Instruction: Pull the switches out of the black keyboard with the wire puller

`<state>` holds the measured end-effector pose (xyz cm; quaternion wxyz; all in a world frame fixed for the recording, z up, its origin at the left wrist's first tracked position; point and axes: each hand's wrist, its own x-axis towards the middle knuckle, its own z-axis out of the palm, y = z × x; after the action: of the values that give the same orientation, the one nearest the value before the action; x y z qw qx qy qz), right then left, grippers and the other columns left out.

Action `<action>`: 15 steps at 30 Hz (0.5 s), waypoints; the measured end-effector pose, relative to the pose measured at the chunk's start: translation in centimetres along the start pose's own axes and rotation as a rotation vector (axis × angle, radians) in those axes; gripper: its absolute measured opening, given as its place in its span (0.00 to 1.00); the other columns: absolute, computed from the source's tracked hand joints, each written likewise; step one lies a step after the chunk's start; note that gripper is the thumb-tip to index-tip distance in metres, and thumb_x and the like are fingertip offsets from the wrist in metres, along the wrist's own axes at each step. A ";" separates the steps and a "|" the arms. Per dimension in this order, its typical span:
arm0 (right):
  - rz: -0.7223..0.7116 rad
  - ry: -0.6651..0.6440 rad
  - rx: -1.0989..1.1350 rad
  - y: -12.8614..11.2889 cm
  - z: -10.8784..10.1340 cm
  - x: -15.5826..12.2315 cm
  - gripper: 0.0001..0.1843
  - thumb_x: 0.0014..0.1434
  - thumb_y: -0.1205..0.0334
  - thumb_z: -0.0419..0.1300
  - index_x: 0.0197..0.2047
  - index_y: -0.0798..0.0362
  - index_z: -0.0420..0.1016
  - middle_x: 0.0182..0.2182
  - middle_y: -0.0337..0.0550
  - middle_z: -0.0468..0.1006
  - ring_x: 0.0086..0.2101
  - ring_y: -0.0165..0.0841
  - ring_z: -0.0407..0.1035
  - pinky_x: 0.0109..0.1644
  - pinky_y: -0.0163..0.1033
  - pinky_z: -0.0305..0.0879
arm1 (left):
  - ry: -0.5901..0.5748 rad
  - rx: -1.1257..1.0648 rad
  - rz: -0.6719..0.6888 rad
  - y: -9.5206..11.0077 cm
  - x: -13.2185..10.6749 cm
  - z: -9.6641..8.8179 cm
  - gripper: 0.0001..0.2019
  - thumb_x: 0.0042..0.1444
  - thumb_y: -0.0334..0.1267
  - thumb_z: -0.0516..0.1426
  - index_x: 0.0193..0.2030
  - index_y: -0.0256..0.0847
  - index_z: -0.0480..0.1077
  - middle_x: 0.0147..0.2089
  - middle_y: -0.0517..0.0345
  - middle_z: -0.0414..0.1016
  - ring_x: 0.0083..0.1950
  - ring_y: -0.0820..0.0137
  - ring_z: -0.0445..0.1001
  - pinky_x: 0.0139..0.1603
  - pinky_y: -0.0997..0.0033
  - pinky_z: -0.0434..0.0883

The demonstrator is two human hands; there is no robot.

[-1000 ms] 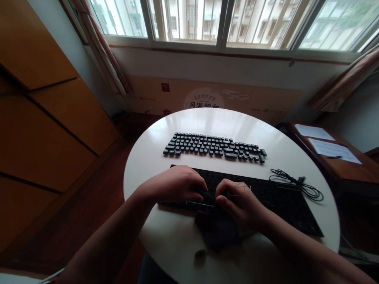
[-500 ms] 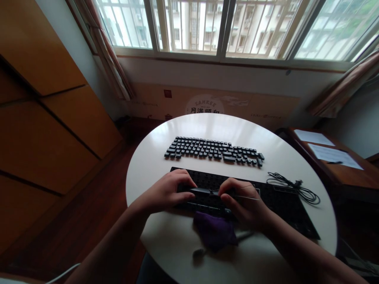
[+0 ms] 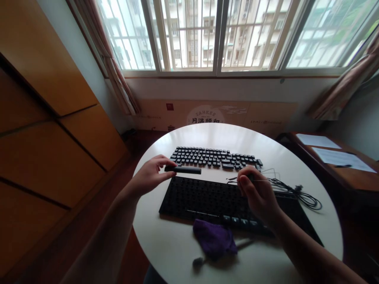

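Observation:
A black keyboard base with most caps removed lies on the round white table. My left hand pinches a long black spacebar keycap and holds it above the base's far left corner. My right hand is closed on a thin wire keycap puller over the middle of the base. Several loose black keycaps are laid out in rows beyond the base. A few caps remain on the base's near row.
A purple cloth and a small brush lie at the table's near edge. A coiled black cable sits at the right. A wooden side desk with papers stands to the right, wooden cabinets to the left, windows ahead.
The spacebar cap came off the base's near row; my left hand lifted it up and away toward the far left. My right hand rose with the puller. The view tilted upward.

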<state>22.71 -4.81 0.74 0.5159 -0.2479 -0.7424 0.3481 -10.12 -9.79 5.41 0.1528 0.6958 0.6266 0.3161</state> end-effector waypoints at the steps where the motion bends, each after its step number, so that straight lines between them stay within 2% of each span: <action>1: 0.011 -0.004 -0.008 0.2 0.1 0.0 0.12 0.70 0.55 0.53 0.36 0.53 0.66 0.23 0.34 0.61 0.23 0.25 0.56 0.27 0.31 0.54 | 0.026 0.044 0.011 0.1 1.0 0.6 0.13 0.54 0.47 0.63 0.43 0.44 0.80 0.43 0.55 0.76 0.42 0.65 0.73 0.45 0.66 0.69; 4: 0.030 -0.040 -0.056 0.5 0.3 -0.2 0.11 0.69 0.55 0.55 0.37 0.53 0.67 0.22 0.32 0.60 0.21 0.24 0.53 0.25 0.31 0.50 | -0.025 0.269 0.033 0.9 4.1 3.1 0.12 0.53 0.43 0.64 0.44 0.45 0.81 0.43 0.54 0.76 0.49 0.61 0.73 0.53 0.65 0.68; 6: 0.027 -0.055 -0.089 0.6 0.5 -0.2 0.11 0.69 0.56 0.55 0.37 0.53 0.67 0.21 0.31 0.59 0.20 0.23 0.51 0.23 0.30 0.48 | -0.156 0.429 -0.018 1.4 5.8 4.7 0.13 0.53 0.42 0.64 0.45 0.50 0.82 0.44 0.55 0.75 0.51 0.60 0.72 0.52 0.65 0.68; 8: 0.011 -0.059 -0.120 0.4 0.5 -0.1 0.11 0.69 0.56 0.56 0.36 0.53 0.68 0.20 0.31 0.59 0.19 0.23 0.52 0.22 0.30 0.48 | -0.218 0.494 -0.042 1.6 6.9 5.9 0.12 0.51 0.43 0.65 0.44 0.54 0.82 0.43 0.56 0.75 0.50 0.59 0.72 0.50 0.64 0.68; 11: -0.024 -0.051 -0.162 0.2 0.5 0.1 0.11 0.68 0.57 0.56 0.35 0.54 0.68 0.21 0.33 0.62 0.21 0.24 0.55 0.24 0.30 0.52 | -0.232 0.547 -0.061 1.3 7.2 6.6 0.12 0.49 0.45 0.65 0.42 0.55 0.83 0.42 0.55 0.75 0.49 0.58 0.71 0.50 0.63 0.67; 15: -0.062 -0.065 -0.175 -0.2 0.3 0.3 0.10 0.68 0.59 0.56 0.35 0.54 0.68 0.22 0.34 0.65 0.22 0.25 0.58 0.26 0.30 0.56 | -0.235 0.597 -0.075 0.3 6.8 6.6 0.11 0.50 0.42 0.63 0.41 0.53 0.83 0.43 0.53 0.75 0.49 0.57 0.71 0.50 0.61 0.67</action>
<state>22.33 -4.77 0.97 0.4783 -0.2576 -0.7937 0.2737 -5.61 -2.03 2.27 0.0248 0.7180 0.6950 0.0298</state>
